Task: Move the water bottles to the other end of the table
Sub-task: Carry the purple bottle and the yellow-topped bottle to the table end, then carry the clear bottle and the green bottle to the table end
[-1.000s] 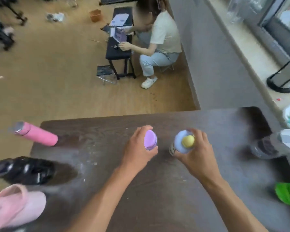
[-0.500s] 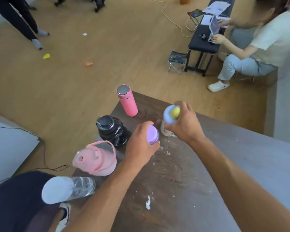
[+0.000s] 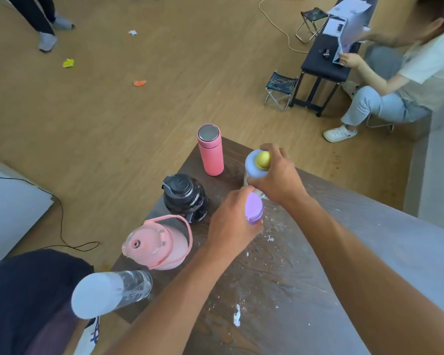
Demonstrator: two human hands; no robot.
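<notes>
My left hand (image 3: 230, 222) grips a bottle with a purple lid (image 3: 253, 208) over the dark wooden table (image 3: 280, 278). My right hand (image 3: 280, 176) grips a bottle with a pale blue lid and yellow knob (image 3: 259, 163), just beyond the purple one. Along the table's left end stand a slim pink flask (image 3: 210, 152), a black jug (image 3: 185, 197), a large pink jug with a handle (image 3: 159, 243) and a clear bottle with a white lid (image 3: 110, 293). Both held bottles' bodies are mostly hidden by my hands.
White flecks and smears dot the tabletop. A seated person (image 3: 400, 80) works at a black bench (image 3: 326, 62) beyond the table, with a small folding stool (image 3: 280, 88) beside it. A cable (image 3: 69, 242) runs on the wooden floor at left.
Both hands carried their bottles from the table's middle to its left end, where the other bottles stand. The view swung left with them.
</notes>
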